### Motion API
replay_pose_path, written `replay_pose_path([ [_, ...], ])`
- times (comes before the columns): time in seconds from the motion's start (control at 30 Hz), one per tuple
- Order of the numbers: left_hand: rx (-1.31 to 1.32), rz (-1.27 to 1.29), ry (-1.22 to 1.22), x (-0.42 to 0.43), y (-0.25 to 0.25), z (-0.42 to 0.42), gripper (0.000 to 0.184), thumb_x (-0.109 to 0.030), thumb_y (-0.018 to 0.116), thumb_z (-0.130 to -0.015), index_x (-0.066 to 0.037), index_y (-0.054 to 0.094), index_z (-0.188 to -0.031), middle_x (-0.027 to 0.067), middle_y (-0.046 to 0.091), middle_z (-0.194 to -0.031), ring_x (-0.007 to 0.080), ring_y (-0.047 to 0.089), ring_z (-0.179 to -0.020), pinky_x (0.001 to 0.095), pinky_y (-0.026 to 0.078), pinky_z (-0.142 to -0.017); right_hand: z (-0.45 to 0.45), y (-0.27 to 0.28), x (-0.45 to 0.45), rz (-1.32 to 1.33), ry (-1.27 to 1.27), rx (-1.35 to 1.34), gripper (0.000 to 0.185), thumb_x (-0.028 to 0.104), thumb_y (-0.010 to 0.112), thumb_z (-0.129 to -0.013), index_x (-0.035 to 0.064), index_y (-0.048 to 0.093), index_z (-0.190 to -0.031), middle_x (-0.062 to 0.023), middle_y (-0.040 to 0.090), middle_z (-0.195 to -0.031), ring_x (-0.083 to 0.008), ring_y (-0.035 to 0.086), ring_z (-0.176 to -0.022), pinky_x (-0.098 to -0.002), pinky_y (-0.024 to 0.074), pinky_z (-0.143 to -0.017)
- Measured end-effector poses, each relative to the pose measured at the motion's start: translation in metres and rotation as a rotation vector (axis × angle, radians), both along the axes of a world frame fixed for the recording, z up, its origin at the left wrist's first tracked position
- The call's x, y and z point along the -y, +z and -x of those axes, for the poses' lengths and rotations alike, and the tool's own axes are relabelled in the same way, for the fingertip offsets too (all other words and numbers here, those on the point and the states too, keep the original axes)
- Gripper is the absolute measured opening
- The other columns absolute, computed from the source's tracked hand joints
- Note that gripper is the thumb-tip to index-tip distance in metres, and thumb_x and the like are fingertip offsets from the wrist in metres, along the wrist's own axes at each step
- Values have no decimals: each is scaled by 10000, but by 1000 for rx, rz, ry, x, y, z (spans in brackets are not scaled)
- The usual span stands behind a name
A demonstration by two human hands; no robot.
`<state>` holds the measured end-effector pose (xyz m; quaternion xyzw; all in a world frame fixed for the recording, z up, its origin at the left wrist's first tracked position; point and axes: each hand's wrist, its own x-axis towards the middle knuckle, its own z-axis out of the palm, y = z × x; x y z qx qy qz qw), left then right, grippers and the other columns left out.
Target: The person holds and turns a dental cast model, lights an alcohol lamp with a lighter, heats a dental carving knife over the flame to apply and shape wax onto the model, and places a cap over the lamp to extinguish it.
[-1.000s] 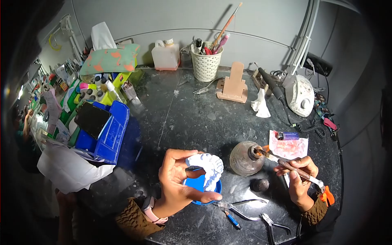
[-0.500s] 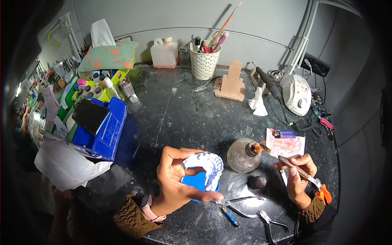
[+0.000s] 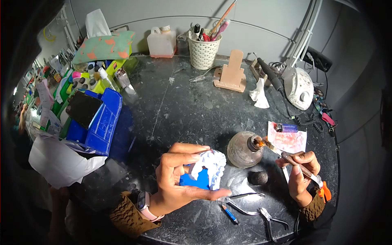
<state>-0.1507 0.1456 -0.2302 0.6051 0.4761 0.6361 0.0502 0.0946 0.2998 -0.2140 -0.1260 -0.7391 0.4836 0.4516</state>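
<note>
My left hand (image 3: 173, 177) is closed around a white dental cast (image 3: 218, 163), thumb along its near edge and fingers at its far side. Blue material (image 3: 198, 179) shows beneath and inside the cast's arch. Between the thumb and fingers of my right hand (image 3: 301, 175) is a wax knife (image 3: 297, 163) with a brown handle. Its blade tip is in the orange flame (image 3: 258, 141) at the mouth of a glass spirit burner (image 3: 243, 150). A dark round lump (image 3: 258, 178) lies between the burner and my right hand.
Pliers (image 3: 241, 204), a second pair (image 3: 267, 218) and a blue pencil (image 3: 230, 214) lie near the front edge. A lighter (image 3: 286, 128) rests on a pink-stained sheet (image 3: 288, 143). Blue bins (image 3: 108, 122) stand left; a pen basket (image 3: 204, 53) and a beige stand (image 3: 230, 73) are behind.
My left hand has turned the dental cast, so it now sits more tilted. My right hand still holds the wax knife in the flame. The camera view has shifted slightly.
</note>
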Motion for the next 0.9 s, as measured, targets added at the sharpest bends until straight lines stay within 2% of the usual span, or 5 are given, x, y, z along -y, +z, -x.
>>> replay_pose_path([
  [0.13, -102, -7, 24, 0, -1, 2, 926, -301, 920, -527, -44, 314, -1179, 226, 460, -1129, 234, 591, -962, 323, 554, -797, 0, 2, 1, -19, 2, 26, 212, 137, 584, -902, -13, 454, -975, -240, 628, -916, -318, 680, -824, -399, 562, -738],
  [0.23, -72, 16, 30, 2, 4, 0, 920, -328, 920, -521, -34, 350, -1181, 214, 488, -1093, 234, 587, -965, 326, 550, -800, 5, 1, 5, -63, -88, 20, 238, 204, 578, -903, 8, 461, -968, -178, 628, -858, -249, 671, -716, -346, 553, -640],
  [0.37, -140, -8, 104, 3, 8, 1, 932, -425, 915, -486, -26, 407, -1157, 165, 539, -1000, 202, 566, -916, 283, 533, -744, 6, 1, 7, -44, -108, 8, 236, 201, 573, -901, 3, 462, -967, -178, 623, -870, -251, 669, -709, -341, 550, -646],
  [0.4, -168, -6, 132, 3, 9, 1, 938, -449, 912, -477, -24, 417, -1150, 150, 548, -975, 190, 556, -899, 270, 526, -728, -2, 1, 2, -13, 10, 35, 208, 143, 559, -916, 3, 439, -1012, -223, 610, -946, -316, 675, -847, -424, 555, -779],
  [0.9, -269, 33, 176, 5, 19, 2, 943, -511, 909, -454, -14, 462, -1118, 54, 535, -858, 124, 465, -769, 217, 427, -610, -1, -2, 1, -35, -42, 33, 251, 197, 585, -913, 5, 444, -993, -219, 619, -907, -304, 678, -788, -423, 569, -725],
])
